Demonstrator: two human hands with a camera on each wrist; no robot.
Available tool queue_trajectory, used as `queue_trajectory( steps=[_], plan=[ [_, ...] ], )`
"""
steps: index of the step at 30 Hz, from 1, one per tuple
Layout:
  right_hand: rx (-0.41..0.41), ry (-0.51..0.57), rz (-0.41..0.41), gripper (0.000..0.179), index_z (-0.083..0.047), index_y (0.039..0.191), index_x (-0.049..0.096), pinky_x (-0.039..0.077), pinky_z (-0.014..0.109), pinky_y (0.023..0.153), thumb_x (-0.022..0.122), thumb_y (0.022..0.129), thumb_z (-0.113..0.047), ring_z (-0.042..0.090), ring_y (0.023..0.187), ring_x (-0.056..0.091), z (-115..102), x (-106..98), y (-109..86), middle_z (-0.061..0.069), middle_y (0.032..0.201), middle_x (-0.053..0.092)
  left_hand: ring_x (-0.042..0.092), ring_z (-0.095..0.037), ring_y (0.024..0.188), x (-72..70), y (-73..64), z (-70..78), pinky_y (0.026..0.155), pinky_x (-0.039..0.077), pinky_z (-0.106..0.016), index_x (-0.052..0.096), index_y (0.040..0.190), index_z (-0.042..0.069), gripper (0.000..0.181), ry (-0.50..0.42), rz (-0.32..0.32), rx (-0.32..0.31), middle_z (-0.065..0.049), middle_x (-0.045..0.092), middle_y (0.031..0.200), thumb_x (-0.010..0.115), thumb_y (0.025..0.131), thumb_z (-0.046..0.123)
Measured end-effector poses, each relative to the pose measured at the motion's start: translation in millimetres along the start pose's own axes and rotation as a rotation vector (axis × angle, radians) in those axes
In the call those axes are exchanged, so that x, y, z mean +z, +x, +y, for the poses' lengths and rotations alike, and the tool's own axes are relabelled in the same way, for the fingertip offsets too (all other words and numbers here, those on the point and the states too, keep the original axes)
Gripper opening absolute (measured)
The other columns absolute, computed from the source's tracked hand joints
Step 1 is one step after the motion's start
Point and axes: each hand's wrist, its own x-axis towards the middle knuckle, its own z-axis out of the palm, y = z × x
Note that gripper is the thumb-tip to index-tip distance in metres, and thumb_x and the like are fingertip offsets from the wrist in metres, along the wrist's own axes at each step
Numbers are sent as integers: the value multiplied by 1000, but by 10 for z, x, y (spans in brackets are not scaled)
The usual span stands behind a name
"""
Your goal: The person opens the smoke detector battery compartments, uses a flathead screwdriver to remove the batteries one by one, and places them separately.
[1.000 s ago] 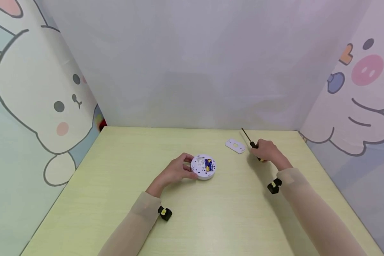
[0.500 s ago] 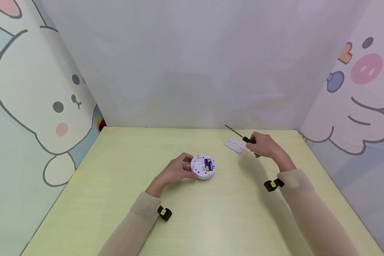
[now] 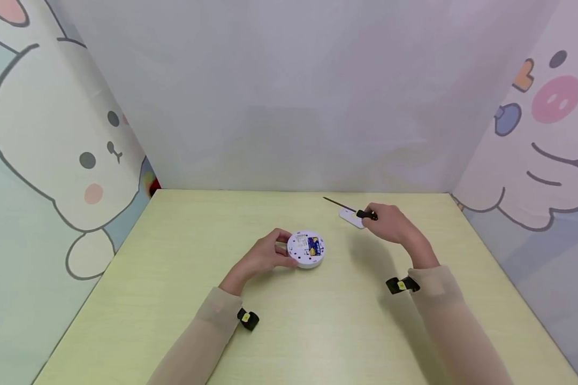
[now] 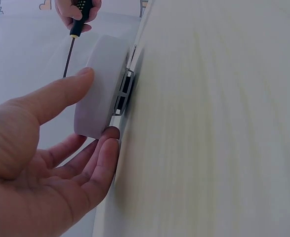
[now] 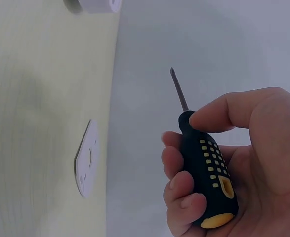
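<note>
Pale green table [image 3: 318,331] being enclosed by cartoon-printed panels; a flat white mounting plate [image 3: 352,217] is lying near the far edge, just beside the right hand [image 3: 390,224] and partly hidden by it.

Round white detector [image 3: 306,249] — resting near the table's centre, blue component facing up; it is being gripped at its left rim by the left hand [image 3: 265,258], thumb on one side of the rim and fingers [image 4: 98,168] curled against the other at the table surface.

Screwdriver [image 5: 206,170] — black handle with yellow dots being clasped in the curled fingers of the right hand, held above the table, shaft pointing left.

Against the frame a second ago, the screwdriver is being carried leftward, over the plate, its shaft swung from upright-leaning toward level; the detector is being kept in place.
</note>
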Motion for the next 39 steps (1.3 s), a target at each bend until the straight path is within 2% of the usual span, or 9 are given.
queue_trajectory(
  steps=[6,9,15,25,33,39],
  plan=[
    [-80,-7,1,32,-10,97,63,38,37,67,58,110,-39,18,70,46,-71,46,-54,3,80,54,68,-20,111,-10,-8,0,98,56,-42,55,143,15,67,-7,3,3,-5,63,137,91,87,20],
    [-109,18,8,32,-11,94,62,38,37,67,59,110,-39,17,68,44,-91,68,-95,2,76,50,68,-20,111,-9,0,-12,98,56,-42,55,143,15,67,-6,3,7,-5,64,137,91,87,20],
    [-127,55,12,26,-14,96,64,40,37,69,60,110,-36,17,69,45,-40,117,-159,1,77,52,68,-19,110,8,8,-18,97,57,-42,55,143,15,67,-3,-2,2,-5,64,136,91,87,21],
    [-143,50,19,25,-13,105,68,41,38,71,60,110,-37,19,74,49,27,93,-213,1,83,58,68,-18,109,-28,30,-20,95,58,-39,57,146,16,70,13,2,17,-4,66,133,92,86,20],
    [-138,61,8,21,-14,104,68,43,38,72,63,109,-33,19,76,50,5,89,-220,1,84,58,68,-17,106,-61,33,-3,89,59,-35,54,153,14,75,81,7,39,-6,58,134,90,88,20],
    [-144,57,7,24,-10,104,68,42,37,70,63,109,-33,18,74,48,33,106,-216,1,81,55,69,-19,110,-74,19,14,91,59,-39,56,146,15,64,38,11,28,-5,63,132,88,90,18]
  ],
)
